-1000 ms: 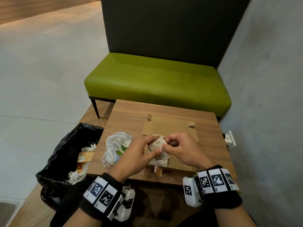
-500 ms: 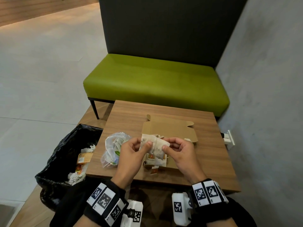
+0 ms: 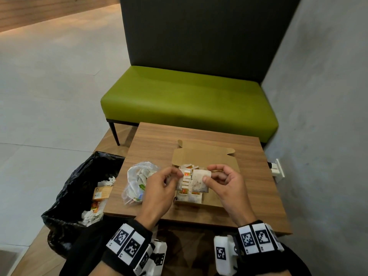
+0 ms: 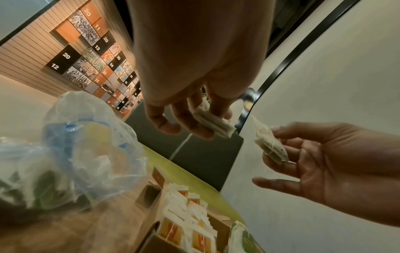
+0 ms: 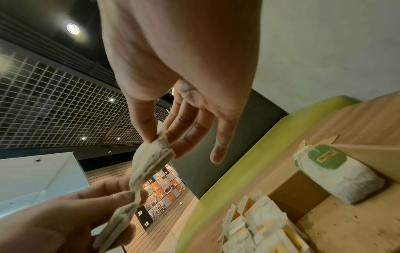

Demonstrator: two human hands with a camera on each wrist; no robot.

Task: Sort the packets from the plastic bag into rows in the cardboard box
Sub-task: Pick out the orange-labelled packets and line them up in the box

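Note:
Both hands hover just above the open cardboard box on the wooden table. My left hand pinches a small stack of white packets between thumb and fingers. My right hand pinches a single speckled tea packet by its edge, slightly apart from that stack in the left wrist view. A row of white packets with orange tags stands in the box's left part. One green-tagged packet lies at the box's far wall. The clear plastic bag with more packets sits left of the box.
A black bin bag holding paper waste stands on the floor left of the table. A green bench lies beyond the table. A grey wall with a white socket runs along the right. The box lid folds back.
The hands, close together on one bunch of packets, have drawn apart. The right hand now holds one packet separate from the left hand's stack, lower over the box.

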